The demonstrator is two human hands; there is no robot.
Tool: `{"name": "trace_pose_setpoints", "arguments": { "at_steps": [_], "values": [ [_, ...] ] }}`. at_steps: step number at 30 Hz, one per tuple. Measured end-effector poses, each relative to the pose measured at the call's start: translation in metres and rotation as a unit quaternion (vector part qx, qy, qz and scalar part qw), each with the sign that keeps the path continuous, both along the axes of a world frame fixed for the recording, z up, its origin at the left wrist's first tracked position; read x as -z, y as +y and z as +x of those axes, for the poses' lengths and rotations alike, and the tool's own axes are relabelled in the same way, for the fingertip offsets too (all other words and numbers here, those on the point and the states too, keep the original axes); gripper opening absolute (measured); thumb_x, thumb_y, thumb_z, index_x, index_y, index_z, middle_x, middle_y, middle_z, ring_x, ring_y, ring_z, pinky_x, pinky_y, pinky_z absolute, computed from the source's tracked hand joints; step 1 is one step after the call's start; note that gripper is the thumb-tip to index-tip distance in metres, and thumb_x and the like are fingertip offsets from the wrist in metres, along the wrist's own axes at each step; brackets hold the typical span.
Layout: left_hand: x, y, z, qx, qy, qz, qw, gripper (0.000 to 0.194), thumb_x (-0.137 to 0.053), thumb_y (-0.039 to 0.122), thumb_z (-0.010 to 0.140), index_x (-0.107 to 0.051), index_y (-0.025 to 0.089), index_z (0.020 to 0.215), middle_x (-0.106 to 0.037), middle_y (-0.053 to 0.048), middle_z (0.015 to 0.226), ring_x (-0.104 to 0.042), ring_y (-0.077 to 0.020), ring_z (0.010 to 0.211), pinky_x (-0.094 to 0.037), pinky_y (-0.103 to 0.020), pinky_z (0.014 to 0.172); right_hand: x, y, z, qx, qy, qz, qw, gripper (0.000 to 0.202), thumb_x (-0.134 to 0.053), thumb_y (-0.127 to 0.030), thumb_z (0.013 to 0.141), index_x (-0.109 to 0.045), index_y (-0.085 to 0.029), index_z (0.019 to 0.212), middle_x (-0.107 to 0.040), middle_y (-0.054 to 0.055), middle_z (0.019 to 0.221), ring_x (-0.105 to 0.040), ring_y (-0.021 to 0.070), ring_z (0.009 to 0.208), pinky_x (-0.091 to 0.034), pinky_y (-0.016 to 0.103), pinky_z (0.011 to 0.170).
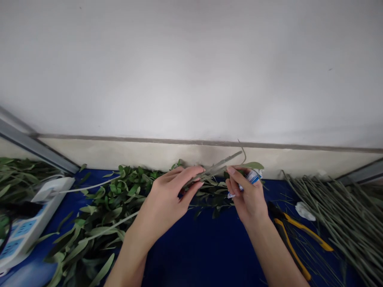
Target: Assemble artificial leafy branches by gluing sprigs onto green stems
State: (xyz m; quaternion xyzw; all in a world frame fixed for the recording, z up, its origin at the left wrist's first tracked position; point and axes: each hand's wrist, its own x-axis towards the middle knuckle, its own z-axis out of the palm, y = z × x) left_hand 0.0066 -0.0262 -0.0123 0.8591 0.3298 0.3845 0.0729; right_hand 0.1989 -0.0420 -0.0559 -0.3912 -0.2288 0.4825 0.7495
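My left hand (172, 195) pinches a few thin grey-green stems (223, 161) between thumb and fingers; they slant up to the right. Close beside it, my right hand (247, 193) has thumb and forefinger pressed together on a leafy stem, with one green leaf (253, 165) sticking out past the fingers. Tucked in the same hand is a crumpled blue-and-white packet (253, 177), partly covered by the fingers. A thin curled wire or stem end rises between the hands. Green leafy branches (116, 195) lie below and left of my left hand.
Pliers with yellow handles (308, 231) lie right of my right forearm, near a scrap of white tissue (305, 211). A pile of bare stems (344, 215) covers the right side. On the left is a white power strip (38, 219). A pale wall (191, 79) stands behind the blue tabletop (203, 247).
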Motion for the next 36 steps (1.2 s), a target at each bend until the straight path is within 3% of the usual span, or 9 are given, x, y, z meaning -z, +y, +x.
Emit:
{"name": "trace_pose_setpoints", "arguments": {
  "at_steps": [7,11,16,21,26,30,36],
  "values": [
    [0.007,-0.003,0.010,0.007,0.043,0.085,0.995,0.031,-0.060,0.002,0.096,-0.068,0.019,0.120,-0.077,-0.004,0.086,-0.070,-0.0218,0.088,-0.058,-0.032,0.073,-0.007,-0.004,-0.003,0.047,0.029,-0.039,0.998,0.034,-0.090,-0.018,0.061,-0.056,-0.020,0.063,-0.042,-0.010,0.047,-0.032,0.0036,0.037,-0.028,0.024,0.041],
    [0.009,-0.003,0.012,0.022,0.045,0.111,0.993,0.036,-0.059,-0.005,0.092,-0.068,0.016,0.120,-0.078,-0.005,0.092,-0.069,-0.0243,0.095,-0.059,-0.036,0.077,-0.010,-0.006,0.001,0.035,0.031,-0.054,0.997,0.032,-0.090,-0.020,0.063,-0.059,-0.021,0.071,-0.045,-0.010,0.051,-0.031,0.0037,0.038,-0.029,0.024,0.041],
    [0.005,0.002,0.010,0.008,-0.004,0.085,0.996,0.022,-0.067,0.003,0.094,-0.072,0.018,0.109,-0.079,-0.002,0.087,-0.070,-0.0191,0.084,-0.058,-0.030,0.072,-0.012,-0.006,0.005,0.014,0.000,-0.057,0.998,0.029,-0.093,-0.025,0.060,-0.068,-0.018,0.074,-0.060,-0.005,0.064,-0.033,0.0021,0.038,-0.027,0.025,0.039],
    [0.002,0.004,0.006,0.006,-0.013,0.055,0.998,0.019,-0.069,0.005,0.094,-0.073,0.020,0.106,-0.079,-0.002,0.091,-0.070,-0.0165,0.083,-0.059,-0.027,0.072,-0.012,-0.005,0.006,0.046,-0.026,-0.049,0.997,0.032,-0.095,-0.026,0.057,-0.069,-0.017,0.073,-0.062,-0.005,0.063,-0.036,0.0030,0.038,-0.026,0.026,0.038],
    [0.001,0.005,0.004,0.020,0.012,0.118,0.993,0.023,-0.069,0.001,0.092,-0.071,0.018,0.107,-0.078,-0.003,0.085,-0.071,-0.0197,0.081,-0.058,-0.031,0.067,-0.010,-0.003,0.006,0.046,-0.019,-0.054,0.997,0.036,-0.097,-0.022,0.055,-0.068,-0.017,0.076,-0.053,-0.009,0.054,-0.035,0.0028,0.037,-0.027,0.023,0.038],
    [0.005,0.006,0.002,0.044,0.042,0.182,0.981,0.034,-0.064,-0.007,0.089,-0.067,0.014,0.116,-0.080,-0.007,0.093,-0.073,-0.0240,0.089,-0.062,-0.037,0.073,-0.011,-0.004,0.007,0.042,0.006,-0.073,0.996,0.037,-0.098,-0.023,0.055,-0.065,-0.016,0.072,-0.047,-0.011,0.051,-0.033,0.0017,0.037,-0.029,0.021,0.038],
    [0.006,0.006,0.001,0.057,0.054,0.245,0.966,0.027,-0.067,-0.005,0.089,-0.067,0.008,0.112,-0.081,-0.013,0.096,-0.077,-0.0280,0.092,-0.068,-0.040,0.070,-0.014,-0.007,0.009,0.027,0.011,-0.113,0.993,0.037,-0.098,-0.024,0.056,-0.065,-0.015,0.071,-0.044,-0.010,0.050,-0.030,0.0010,0.038,-0.028,0.020,0.036]
  ]
}}
